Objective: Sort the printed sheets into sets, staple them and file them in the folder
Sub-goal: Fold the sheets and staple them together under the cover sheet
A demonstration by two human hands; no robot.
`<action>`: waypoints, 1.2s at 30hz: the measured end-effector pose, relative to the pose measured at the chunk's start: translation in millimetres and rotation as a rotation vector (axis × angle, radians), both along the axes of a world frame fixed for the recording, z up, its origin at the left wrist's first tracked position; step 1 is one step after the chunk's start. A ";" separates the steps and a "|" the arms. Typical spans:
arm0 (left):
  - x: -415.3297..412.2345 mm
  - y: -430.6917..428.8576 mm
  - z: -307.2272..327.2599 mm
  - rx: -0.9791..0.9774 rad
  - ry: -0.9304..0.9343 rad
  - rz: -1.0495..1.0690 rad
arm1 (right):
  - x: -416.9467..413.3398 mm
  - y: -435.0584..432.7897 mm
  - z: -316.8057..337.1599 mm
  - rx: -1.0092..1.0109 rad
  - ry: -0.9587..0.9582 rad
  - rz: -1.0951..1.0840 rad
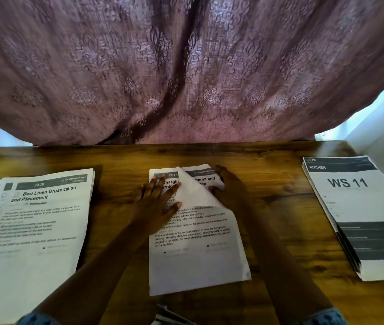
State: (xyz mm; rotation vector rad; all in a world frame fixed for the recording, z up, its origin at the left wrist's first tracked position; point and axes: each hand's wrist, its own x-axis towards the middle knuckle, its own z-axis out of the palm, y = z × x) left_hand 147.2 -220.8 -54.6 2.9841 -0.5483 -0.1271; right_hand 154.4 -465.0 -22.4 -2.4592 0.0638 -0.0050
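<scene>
Pressing the papers (198,259) down with the flat left hand (158,202); pinching the bent top page (194,193) with the right hand (229,186).

Left stack (45,219) reads "Bed Linen Organization"; right stack (355,207) reads "WS 11".

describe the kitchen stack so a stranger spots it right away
On the wooden table under the purple curtain, go to the far right end. The paper stack there is the only one whose top sheet shows a dark KITCHEN header and large WS 11.
</scene>
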 end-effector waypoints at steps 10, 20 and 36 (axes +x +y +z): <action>-4.1 -1.7 6.1 -0.064 0.034 0.030 | -54.7 25.4 29.0 -0.315 -0.018 0.447; -9.5 -0.3 13.4 -0.273 0.029 0.046 | -59.6 26.3 26.0 0.138 0.067 -0.080; 40.9 13.7 142.1 -0.684 0.326 -0.017 | -25.6 11.8 96.1 0.397 0.153 -0.016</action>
